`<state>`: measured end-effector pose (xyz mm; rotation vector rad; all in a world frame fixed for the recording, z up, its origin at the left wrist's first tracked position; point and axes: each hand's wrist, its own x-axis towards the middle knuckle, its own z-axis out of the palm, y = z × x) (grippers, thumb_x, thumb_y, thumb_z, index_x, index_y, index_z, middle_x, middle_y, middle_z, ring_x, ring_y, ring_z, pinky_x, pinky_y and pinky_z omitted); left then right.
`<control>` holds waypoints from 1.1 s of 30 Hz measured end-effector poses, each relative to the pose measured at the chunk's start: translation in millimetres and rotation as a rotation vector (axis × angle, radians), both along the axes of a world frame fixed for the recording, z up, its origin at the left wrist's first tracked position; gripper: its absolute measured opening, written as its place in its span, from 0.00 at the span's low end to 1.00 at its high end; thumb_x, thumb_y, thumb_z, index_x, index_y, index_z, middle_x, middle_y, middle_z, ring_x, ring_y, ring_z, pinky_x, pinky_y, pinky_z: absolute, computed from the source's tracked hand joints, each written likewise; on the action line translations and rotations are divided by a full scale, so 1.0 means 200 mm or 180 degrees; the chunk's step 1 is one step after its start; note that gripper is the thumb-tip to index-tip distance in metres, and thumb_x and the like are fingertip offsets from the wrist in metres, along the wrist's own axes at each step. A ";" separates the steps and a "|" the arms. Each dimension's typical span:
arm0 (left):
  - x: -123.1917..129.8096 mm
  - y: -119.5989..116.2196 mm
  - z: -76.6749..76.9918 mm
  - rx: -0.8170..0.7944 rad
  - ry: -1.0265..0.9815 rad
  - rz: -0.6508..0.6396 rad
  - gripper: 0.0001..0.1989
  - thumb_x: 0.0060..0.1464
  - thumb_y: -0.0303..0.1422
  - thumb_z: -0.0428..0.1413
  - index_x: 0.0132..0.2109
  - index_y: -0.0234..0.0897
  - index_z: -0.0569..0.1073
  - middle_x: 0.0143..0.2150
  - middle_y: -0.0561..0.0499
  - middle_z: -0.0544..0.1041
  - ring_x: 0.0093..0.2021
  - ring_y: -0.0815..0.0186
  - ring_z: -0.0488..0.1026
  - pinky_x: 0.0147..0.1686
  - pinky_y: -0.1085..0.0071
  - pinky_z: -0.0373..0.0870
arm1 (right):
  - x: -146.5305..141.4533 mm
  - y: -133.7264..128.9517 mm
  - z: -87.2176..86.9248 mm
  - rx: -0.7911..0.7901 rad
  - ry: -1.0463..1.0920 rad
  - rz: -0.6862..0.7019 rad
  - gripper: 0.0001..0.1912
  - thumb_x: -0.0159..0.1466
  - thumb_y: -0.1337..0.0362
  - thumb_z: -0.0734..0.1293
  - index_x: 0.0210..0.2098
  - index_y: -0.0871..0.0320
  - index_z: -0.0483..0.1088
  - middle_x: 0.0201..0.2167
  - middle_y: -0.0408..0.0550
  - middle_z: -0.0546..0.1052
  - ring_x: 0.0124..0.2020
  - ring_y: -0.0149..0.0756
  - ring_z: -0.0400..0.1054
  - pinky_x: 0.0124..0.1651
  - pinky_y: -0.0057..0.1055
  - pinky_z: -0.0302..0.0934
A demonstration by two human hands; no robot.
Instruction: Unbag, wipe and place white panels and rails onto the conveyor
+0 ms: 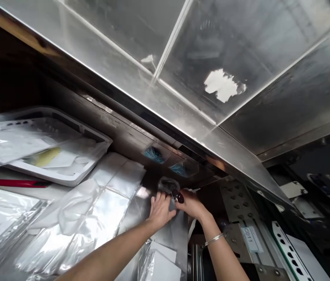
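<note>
Hands Together at the Far Edge, Below the Metal Panel

The left hand [160, 208] lies palm down with its fingers spread, beside the right hand [191, 203]. This position appears to steady the work from the left. The right hand is bent around a dark piece [178, 196], which sits at its fingertips between the two hands; whether the fingers are clamped on it cannot be told. A see-through item [167, 183] lies just beyond the fingers, at the far edge of the table [165, 230].

Bags [109, 210] occupy the left side, with a crumpled white sheet [75, 208] on top. The tray [74, 178] stands farther left; its raised rim probably keeps the loose contents contained. A red tool [13, 182] lies in front of it.

Clearance: the metal panel [118, 74] overhangs the far side, so lifting room appears limited there. A bare strip of table runs from the hands toward the near white cards [165, 265]. Metal parts [241, 238] bound the right side and could catch the right forearm.
</note>
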<state>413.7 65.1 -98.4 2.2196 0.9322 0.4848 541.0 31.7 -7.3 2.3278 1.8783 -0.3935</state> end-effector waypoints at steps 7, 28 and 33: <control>0.01 0.04 -0.04 0.0053 -0.0113 -0.0042 0.23 0.47 0.44 0.55 0.49 0.40 0.67 0.48 0.45 0.68 0.51 0.52 0.60 0.44 0.57 0.55 | 0.05 0.01 0.01 -0.0070 0.0262 0.0247 0.10 0.56 0.62 0.64 0.38 0.57 0.66 0.36 0.47 0.72 0.37 0.36 0.66 0.39 0.27 0.54; 0.04 0.38 0.06 0.0086 -0.0162 -0.1567 0.31 0.35 0.42 0.64 0.50 0.46 0.70 0.54 0.48 0.68 0.54 0.51 0.61 0.53 0.60 0.57 | 0.07 -0.13 -0.06 0.0730 0.0855 -0.0940 0.29 0.48 0.51 0.71 0.47 0.57 0.68 0.40 0.49 0.73 0.41 0.42 0.68 0.42 0.33 0.61; 0.06 0.35 0.09 0.0121 -0.0106 -0.1481 0.30 0.38 0.39 0.63 0.51 0.39 0.69 0.56 0.41 0.66 0.55 0.48 0.59 0.53 0.54 0.56 | 0.08 -0.20 -0.24 0.1694 0.1849 -0.1026 0.23 0.50 0.57 0.71 0.45 0.56 0.70 0.44 0.51 0.70 0.45 0.44 0.65 0.45 0.36 0.61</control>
